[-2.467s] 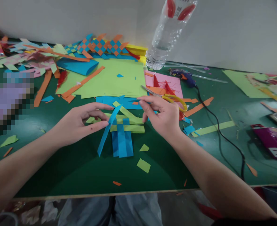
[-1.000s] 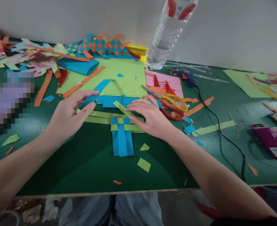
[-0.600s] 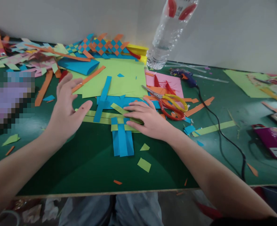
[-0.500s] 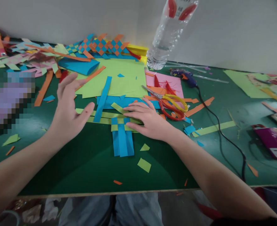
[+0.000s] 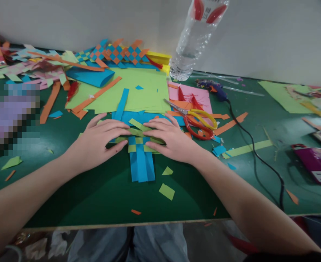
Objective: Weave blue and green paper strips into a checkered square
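Observation:
A small weave of blue strips (image 5: 141, 163) and light green strips (image 5: 138, 148) lies on the green table (image 5: 95, 193) in front of me. My left hand (image 5: 99, 140) lies flat on the green strips at the weave's left, fingers stretched toward its centre. My right hand (image 5: 169, 138) rests flat on the weave's right side, fingers spread and pointing left. The fingertips of both hands almost meet over the weave. A loose blue strip (image 5: 121, 103) runs from under my left hand's fingers up onto a light green sheet (image 5: 138, 91).
Yellow and red scissors (image 5: 195, 118) lie right of my right hand. A clear bottle (image 5: 193, 40), a glue gun (image 5: 215, 89) with black cord (image 5: 254, 153), a pink sheet (image 5: 201, 96), finished weaves (image 5: 116, 52), paper scraps (image 5: 166, 191) and a purple device (image 5: 314, 163) are around.
My left hand let go of the blue strip, lifted open toward the left, then came down flat on the weave's left side. My right hand stayed pressed on the weave.

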A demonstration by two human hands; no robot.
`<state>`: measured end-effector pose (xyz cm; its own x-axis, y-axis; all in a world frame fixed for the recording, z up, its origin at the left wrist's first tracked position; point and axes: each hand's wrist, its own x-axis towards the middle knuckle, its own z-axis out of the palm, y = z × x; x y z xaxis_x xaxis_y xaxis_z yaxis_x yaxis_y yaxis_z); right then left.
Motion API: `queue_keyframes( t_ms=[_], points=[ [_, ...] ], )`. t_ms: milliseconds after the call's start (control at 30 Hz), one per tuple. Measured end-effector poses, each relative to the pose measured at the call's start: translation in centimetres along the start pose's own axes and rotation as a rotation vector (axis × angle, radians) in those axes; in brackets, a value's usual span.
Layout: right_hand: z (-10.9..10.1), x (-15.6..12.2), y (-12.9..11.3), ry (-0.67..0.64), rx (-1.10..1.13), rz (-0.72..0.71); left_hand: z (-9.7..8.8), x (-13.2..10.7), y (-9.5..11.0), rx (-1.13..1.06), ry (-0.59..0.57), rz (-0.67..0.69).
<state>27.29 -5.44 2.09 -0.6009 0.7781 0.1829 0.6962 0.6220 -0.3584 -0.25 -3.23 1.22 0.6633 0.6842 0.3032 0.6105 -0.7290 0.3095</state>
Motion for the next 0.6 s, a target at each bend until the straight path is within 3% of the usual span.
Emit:
queue_keyframes(
  t_ms=[367, 600],
  points=[
    [-0.23, 0.19, 0.01, 0.029, -0.021, -0.002, 0.03, 0.16, -0.19, -0.001, -0.037, -0.019],
    [-0.05, 0.21, 0.34, 0.177, 0.09, 0.007, 0.03, 0.18, -0.08, -0.018, -0.047, -0.036]
  ],
)
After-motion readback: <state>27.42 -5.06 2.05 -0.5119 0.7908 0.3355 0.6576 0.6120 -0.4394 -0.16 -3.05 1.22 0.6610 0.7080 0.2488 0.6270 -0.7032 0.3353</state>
